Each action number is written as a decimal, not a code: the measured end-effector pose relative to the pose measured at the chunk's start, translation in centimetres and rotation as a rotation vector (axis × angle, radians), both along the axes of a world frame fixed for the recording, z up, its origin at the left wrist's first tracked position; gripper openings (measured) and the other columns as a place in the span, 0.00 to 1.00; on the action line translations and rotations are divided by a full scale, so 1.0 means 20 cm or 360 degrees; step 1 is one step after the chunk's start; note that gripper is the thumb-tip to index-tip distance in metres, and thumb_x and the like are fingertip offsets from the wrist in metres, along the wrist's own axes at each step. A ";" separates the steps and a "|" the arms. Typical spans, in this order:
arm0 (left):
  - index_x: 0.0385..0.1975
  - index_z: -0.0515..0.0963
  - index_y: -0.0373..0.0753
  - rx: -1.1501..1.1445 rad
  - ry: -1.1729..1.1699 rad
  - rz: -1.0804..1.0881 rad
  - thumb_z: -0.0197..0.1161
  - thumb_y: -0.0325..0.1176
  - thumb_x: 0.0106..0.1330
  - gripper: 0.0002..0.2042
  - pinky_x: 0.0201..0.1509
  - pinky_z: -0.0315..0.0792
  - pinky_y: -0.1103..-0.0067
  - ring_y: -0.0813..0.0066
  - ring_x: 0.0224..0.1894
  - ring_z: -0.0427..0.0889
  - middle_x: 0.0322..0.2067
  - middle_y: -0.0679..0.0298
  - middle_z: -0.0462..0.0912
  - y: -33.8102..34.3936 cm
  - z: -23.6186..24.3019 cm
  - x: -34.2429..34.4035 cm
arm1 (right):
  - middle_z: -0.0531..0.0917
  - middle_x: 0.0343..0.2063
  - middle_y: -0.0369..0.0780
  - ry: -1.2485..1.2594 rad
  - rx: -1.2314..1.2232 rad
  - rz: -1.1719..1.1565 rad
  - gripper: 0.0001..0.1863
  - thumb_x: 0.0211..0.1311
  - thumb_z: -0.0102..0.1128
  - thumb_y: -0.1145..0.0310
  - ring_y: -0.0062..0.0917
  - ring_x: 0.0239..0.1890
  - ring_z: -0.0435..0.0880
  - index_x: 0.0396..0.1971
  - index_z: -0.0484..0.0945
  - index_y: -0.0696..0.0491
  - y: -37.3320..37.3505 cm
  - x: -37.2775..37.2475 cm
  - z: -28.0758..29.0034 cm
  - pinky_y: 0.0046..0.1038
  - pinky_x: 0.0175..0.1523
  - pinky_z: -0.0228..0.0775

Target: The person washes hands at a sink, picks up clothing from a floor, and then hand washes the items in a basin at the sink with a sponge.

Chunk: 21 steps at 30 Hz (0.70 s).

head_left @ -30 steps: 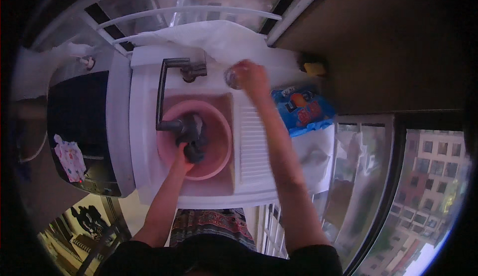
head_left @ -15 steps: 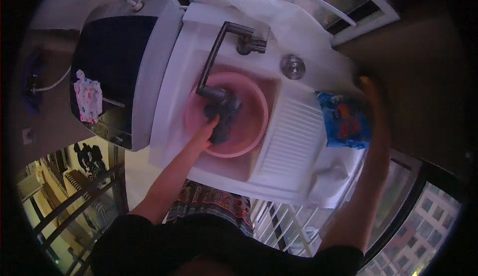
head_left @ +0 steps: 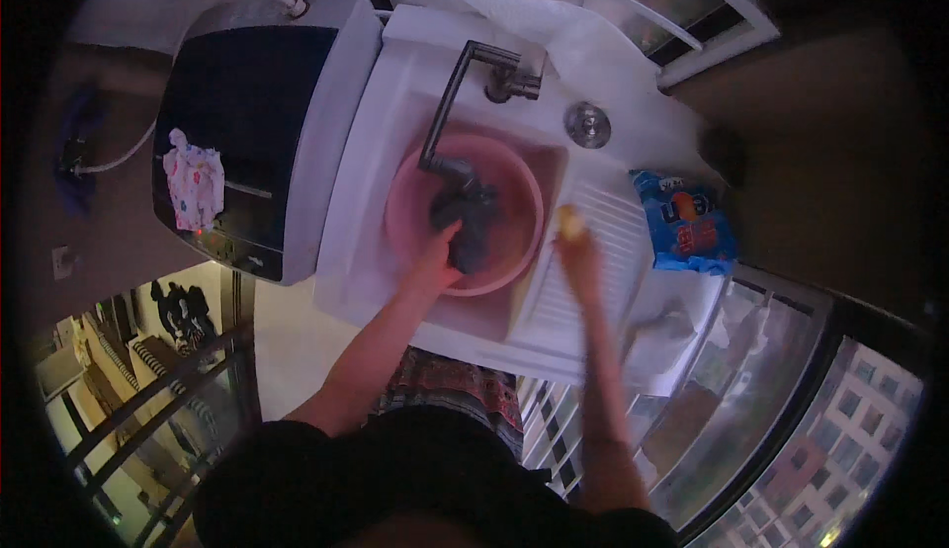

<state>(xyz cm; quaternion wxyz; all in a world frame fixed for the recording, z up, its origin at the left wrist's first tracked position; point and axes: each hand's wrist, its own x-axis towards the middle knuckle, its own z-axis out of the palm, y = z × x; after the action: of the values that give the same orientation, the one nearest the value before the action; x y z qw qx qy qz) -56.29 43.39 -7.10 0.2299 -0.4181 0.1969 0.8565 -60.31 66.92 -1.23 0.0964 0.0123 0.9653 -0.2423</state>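
My left hand [head_left: 447, 256] is closed on dark wet cloth [head_left: 472, 220] inside a pink basin [head_left: 533, 232], which sits in the white sink [head_left: 351, 242] beneath a dark swivel tap [head_left: 455, 93]. My right hand [head_left: 578, 247], blurred by motion, is closed on a small yellow block, like a soap bar [head_left: 567, 219], over the ridged drainboard [head_left: 597, 281] just right of the basin. A blue plastic pack [head_left: 682, 222] lies at the drainboard's right side. A round metal fitting [head_left: 589, 125] is behind the drainboard.
A machine with a black lid [head_left: 247, 84] stands at the left, a floral cloth [head_left: 195, 177] on it. A dark holder [head_left: 722, 153] is at the back right corner. Windows with white bars [head_left: 692, 39] border the back; railings and windows surround the lower sides.
My right hand went to the back right corner, where the yellow block was, and has come back left with it to the drainboard. My left hand stays on the cloth in the basin.
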 end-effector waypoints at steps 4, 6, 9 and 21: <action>0.46 0.69 0.41 0.0144 -0.0305 -0.0083 0.51 0.48 0.61 0.19 0.52 0.66 0.70 0.67 0.45 0.73 0.46 0.61 0.72 0.17 0.16 -0.06 | 0.71 0.38 0.53 -0.0005 -0.0007 -0.0260 0.27 0.52 0.54 0.55 0.44 0.44 0.71 0.46 0.64 0.61 -0.68 0.21 -0.25 0.39 0.46 0.63; 0.44 0.71 0.42 -0.0006 -0.0140 -0.0081 0.52 0.48 0.61 0.18 0.49 0.68 0.68 0.67 0.44 0.74 0.43 0.63 0.74 0.16 -0.01 0.03 | 0.70 0.41 0.54 -0.0432 -0.0603 -0.0690 0.29 0.52 0.53 0.54 0.45 0.45 0.71 0.46 0.63 0.61 -0.70 0.08 -0.16 0.40 0.46 0.63; 0.47 0.69 0.42 0.0623 0.0364 -0.0254 0.49 0.47 0.62 0.19 0.50 0.67 0.70 0.70 0.46 0.72 0.45 0.64 0.73 -0.16 -0.23 0.00 | 0.72 0.39 0.55 -0.0389 -0.1025 -0.0916 0.28 0.55 0.49 0.51 0.46 0.42 0.73 0.45 0.63 0.60 -0.98 0.16 -0.03 0.41 0.44 0.64; 0.49 0.63 0.35 -0.0088 0.0228 -0.0609 0.51 0.42 0.63 0.21 0.48 0.70 0.71 0.68 0.44 0.73 0.46 0.57 0.70 -0.03 0.15 -0.02 | 0.74 0.42 0.50 -0.0170 -0.1363 -0.1281 0.31 0.55 0.51 0.51 0.37 0.45 0.75 0.50 0.63 0.60 -0.72 0.24 -0.47 0.36 0.47 0.66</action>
<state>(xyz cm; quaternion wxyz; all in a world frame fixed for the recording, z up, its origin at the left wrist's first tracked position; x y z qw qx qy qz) -56.79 42.89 -4.08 0.3623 -0.3173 0.3121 0.8189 -55.49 52.50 -10.55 0.0417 0.3500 0.6948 -0.6269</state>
